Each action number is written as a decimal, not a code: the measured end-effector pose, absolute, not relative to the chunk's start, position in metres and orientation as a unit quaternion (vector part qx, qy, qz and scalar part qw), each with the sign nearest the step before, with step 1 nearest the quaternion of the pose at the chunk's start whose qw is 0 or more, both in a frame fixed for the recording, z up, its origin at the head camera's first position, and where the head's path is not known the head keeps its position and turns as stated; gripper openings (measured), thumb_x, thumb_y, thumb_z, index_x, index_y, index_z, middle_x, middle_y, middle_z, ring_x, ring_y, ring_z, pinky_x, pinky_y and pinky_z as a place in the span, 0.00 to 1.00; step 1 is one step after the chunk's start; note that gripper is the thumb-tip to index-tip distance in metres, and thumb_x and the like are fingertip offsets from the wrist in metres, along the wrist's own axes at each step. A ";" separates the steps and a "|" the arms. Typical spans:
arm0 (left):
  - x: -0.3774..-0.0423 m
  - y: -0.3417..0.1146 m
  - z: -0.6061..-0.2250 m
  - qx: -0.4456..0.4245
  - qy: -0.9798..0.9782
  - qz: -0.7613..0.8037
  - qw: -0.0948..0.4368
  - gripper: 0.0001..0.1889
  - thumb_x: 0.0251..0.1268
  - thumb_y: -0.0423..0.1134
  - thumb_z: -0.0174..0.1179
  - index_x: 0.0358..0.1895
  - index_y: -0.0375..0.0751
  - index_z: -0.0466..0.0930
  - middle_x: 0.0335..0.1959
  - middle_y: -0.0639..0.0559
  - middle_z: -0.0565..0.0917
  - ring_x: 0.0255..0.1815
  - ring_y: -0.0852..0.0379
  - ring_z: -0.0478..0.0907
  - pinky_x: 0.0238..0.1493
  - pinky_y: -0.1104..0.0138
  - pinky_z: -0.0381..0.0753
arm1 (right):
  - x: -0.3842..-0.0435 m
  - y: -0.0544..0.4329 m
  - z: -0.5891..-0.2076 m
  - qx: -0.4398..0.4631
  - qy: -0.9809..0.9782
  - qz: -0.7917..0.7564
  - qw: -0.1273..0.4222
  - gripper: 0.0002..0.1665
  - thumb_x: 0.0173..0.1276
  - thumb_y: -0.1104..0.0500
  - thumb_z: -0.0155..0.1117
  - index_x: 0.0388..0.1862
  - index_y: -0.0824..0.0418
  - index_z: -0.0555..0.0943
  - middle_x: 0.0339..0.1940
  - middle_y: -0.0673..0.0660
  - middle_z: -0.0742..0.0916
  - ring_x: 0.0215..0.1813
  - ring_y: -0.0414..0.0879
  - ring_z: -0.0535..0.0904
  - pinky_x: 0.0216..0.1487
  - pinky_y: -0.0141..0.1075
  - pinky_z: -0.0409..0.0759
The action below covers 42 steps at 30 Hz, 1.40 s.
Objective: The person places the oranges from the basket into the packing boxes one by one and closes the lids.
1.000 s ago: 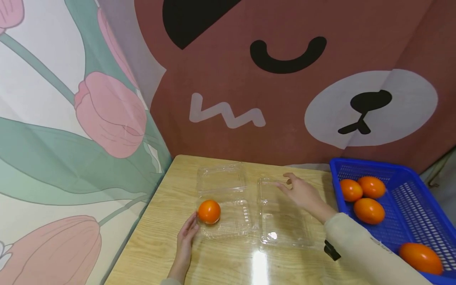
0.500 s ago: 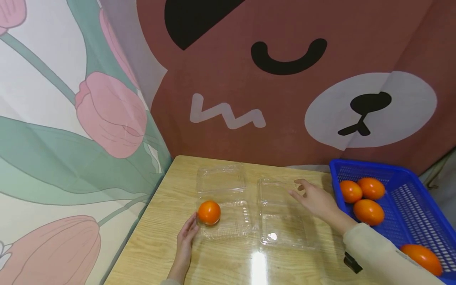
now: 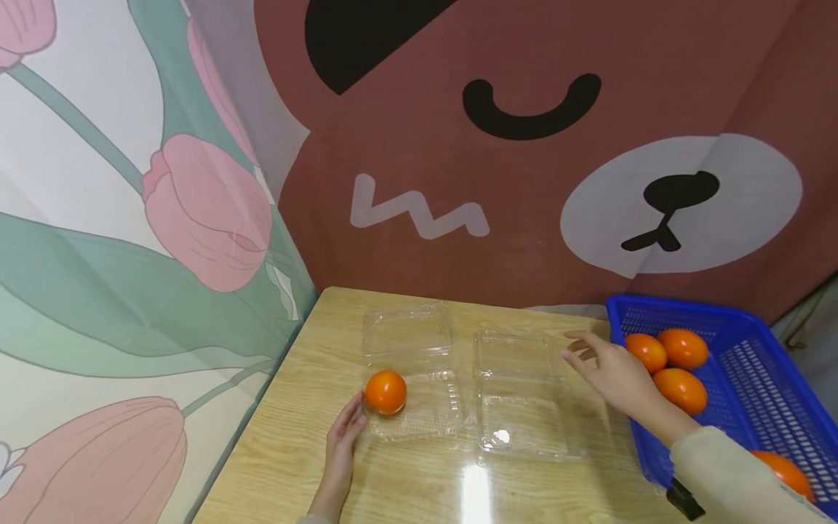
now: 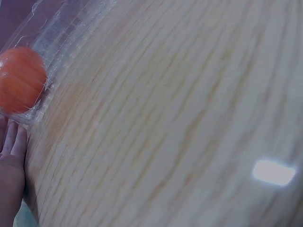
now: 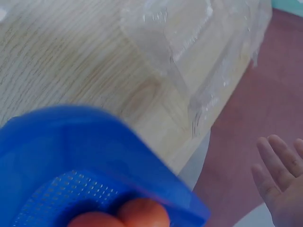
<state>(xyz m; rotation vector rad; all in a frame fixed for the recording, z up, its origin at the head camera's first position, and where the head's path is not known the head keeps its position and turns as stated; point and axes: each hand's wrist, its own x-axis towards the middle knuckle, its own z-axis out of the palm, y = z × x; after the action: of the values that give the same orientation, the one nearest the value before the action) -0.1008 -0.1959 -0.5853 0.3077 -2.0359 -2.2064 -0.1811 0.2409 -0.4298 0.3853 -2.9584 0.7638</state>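
Observation:
A glossy round orange fruit lies in the left part of an open clear plastic clamshell box. My left hand rests at that box's left edge, fingertips right by the fruit; the left wrist view shows its extended fingers just below the fruit. A second open clamshell box stands to the right, with nothing in it. Over the gap between this box and the blue basket hovers my right hand, fingers loosely bent and holding nothing. Its fingers show spread in the right wrist view.
Several more orange fruits lie in the blue mesh basket at the table's right side. One fruit near its front is partly covered by my right sleeve. Behind the wooden table hangs a printed bear curtain.
My right hand has drawn back to the right, from above the right box to beside the basket's left rim. The left hand and the fruit beside it stay in place.

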 end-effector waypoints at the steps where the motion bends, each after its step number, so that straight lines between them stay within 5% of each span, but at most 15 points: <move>1: -0.101 -0.196 -0.585 0.101 -0.673 -0.730 0.061 0.26 0.75 0.35 0.50 0.72 0.30 0.63 0.74 0.39 0.64 0.73 0.48 0.63 0.60 0.82 0.63 | -0.181 0.245 -0.429 0.123 -0.959 0.254 0.033 0.36 0.76 0.37 0.50 0.68 0.63 0.72 0.52 0.64 0.85 0.48 0.60 0.83 0.41 0.54 0.82; 8: -0.101 -0.194 -0.581 0.105 -0.662 -0.740 0.052 0.26 0.76 0.34 0.49 0.73 0.31 0.62 0.75 0.41 0.63 0.74 0.47 0.60 0.61 0.82 0.61 | -0.183 0.274 -0.425 0.095 -0.958 0.263 0.067 0.34 0.77 0.41 0.52 0.67 0.66 0.71 0.52 0.68 0.84 0.47 0.65 0.82 0.34 0.50 0.82; 15: -0.100 -0.194 -0.580 0.102 -0.660 -0.743 0.051 0.26 0.76 0.34 0.49 0.73 0.31 0.61 0.75 0.41 0.63 0.74 0.47 0.60 0.61 0.82 0.61 | -0.185 0.304 -0.422 0.067 -0.957 0.282 0.027 0.41 0.77 0.38 0.47 0.73 0.67 0.63 0.59 0.76 0.78 0.51 0.72 0.78 0.38 0.58 0.81; 26: -0.104 -0.194 -0.581 0.106 -0.665 -0.738 0.042 0.26 0.76 0.36 0.50 0.73 0.34 0.63 0.75 0.45 0.64 0.72 0.58 0.63 0.61 0.82 0.61 | -0.193 0.353 -0.429 0.058 -0.974 0.217 0.001 0.39 0.78 0.38 0.46 0.67 0.71 0.69 0.56 0.77 0.79 0.51 0.71 0.78 0.40 0.62 0.76; 36: -0.102 -0.194 -0.578 0.102 -0.670 -0.734 0.043 0.26 0.76 0.36 0.49 0.73 0.31 0.61 0.75 0.41 0.62 0.75 0.45 0.59 0.61 0.82 0.61 | -0.193 0.396 -0.442 0.029 -0.979 0.197 -0.054 0.45 0.77 0.37 0.46 0.68 0.78 0.61 0.54 0.84 0.77 0.50 0.77 0.76 0.39 0.63 0.77; 42: -0.104 -0.194 -0.580 0.101 -0.667 -0.737 0.043 0.26 0.75 0.35 0.50 0.73 0.32 0.62 0.75 0.43 0.63 0.70 0.61 0.64 0.61 0.81 0.62 | -0.191 0.415 -0.451 0.004 -0.983 0.157 -0.100 0.54 0.75 0.32 0.43 0.62 0.87 0.59 0.56 0.88 0.71 0.50 0.82 0.70 0.44 0.69 0.71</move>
<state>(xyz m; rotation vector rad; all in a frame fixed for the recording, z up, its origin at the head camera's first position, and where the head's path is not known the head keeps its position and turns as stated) -0.1044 -0.1944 -0.5801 0.3097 -2.0391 -2.2542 -0.1913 0.4155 -0.4507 0.0129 -3.2999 0.5271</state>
